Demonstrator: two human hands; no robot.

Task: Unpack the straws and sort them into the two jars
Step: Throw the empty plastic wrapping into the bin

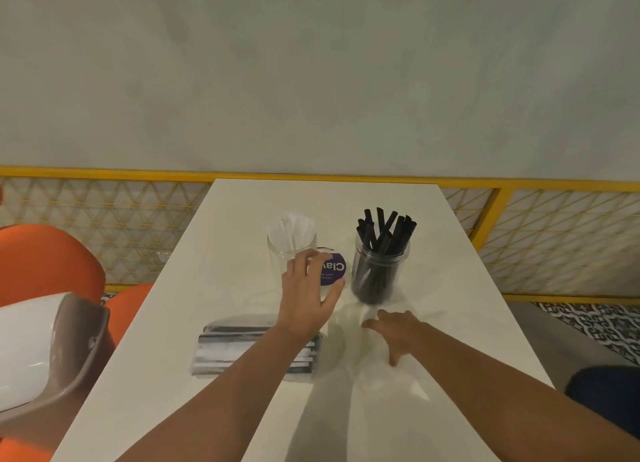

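Two clear jars stand side by side on the white table (pixel 221 409). The left jar (pixel 289 245), with a purple round label (pixel 333 269), holds white straws (pixel 291 227). The right jar (pixel 379 274) is packed with several black straws (pixel 386 229). My left hand (pixel 310 298) is open, its fingers spread against the front of the left jar. My right hand (pixel 393 326) lies open on the table just in front of the right jar, holding nothing. A flat pack of wrapped straws (pixel 239 349) lies under my left forearm.
An orange chair (pixel 45 264) and a white and grey chair (pixel 52 350) stand at the left of the table. A yellow lattice railing (pixel 554 239) runs behind the table against a grey wall. A grey bench (pixel 561 343) is at the right.
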